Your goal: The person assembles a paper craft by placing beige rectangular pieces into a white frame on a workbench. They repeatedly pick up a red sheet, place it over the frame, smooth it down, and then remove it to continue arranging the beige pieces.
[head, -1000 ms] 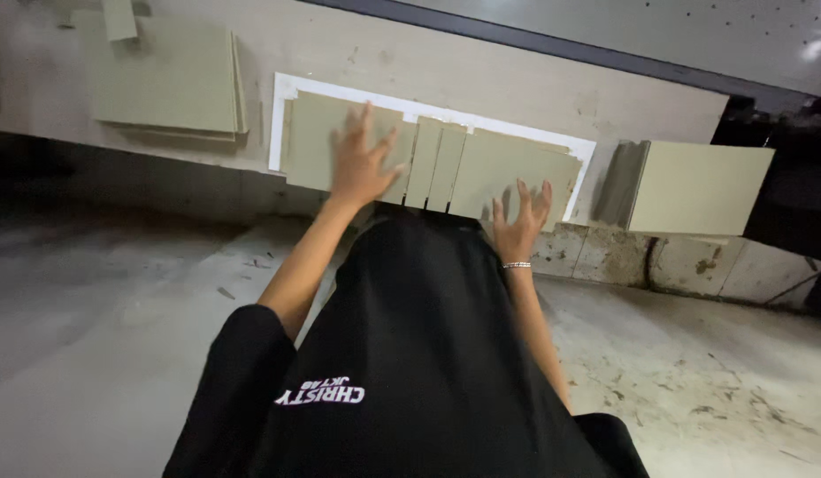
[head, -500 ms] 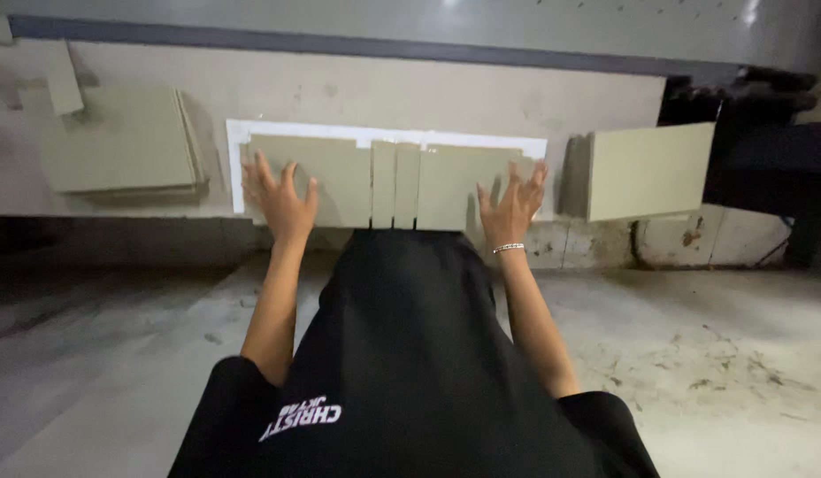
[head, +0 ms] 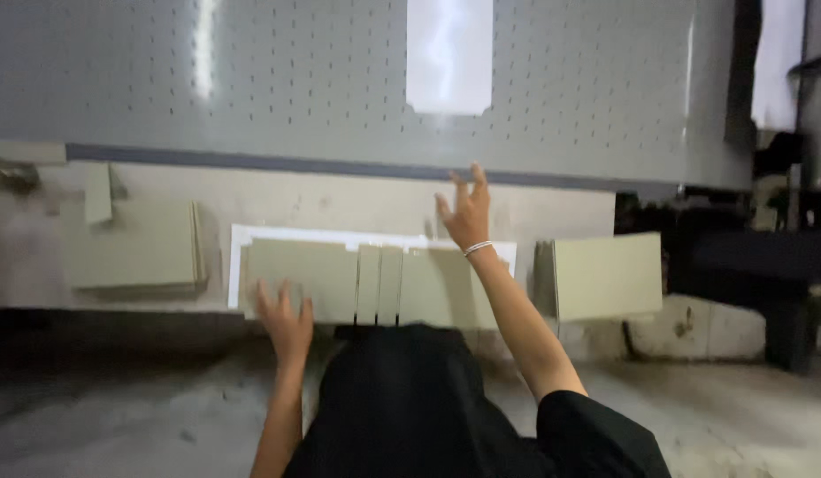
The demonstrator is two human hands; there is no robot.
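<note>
A row of grey-green cardboard pieces lies side by side on a white sheet on the worktable. My left hand rests flat with spread fingers on the near left corner of the big left piece. My right hand is lifted off the cardboard, fingers spread and holding nothing, up near the lower edge of the grey perforated panel. A thin bracelet sits on that wrist. My black-clad body fills the bottom of the view.
A stack of grey-green boards lies at the left, another stack at the right. A white sheet hangs on the perforated panel. Dark machinery stands at the right beyond the table.
My right hand has lifted from the right end of the cardboard row toward the panel. My left hand has slid nearer along the left piece. The view has tilted upward.
</note>
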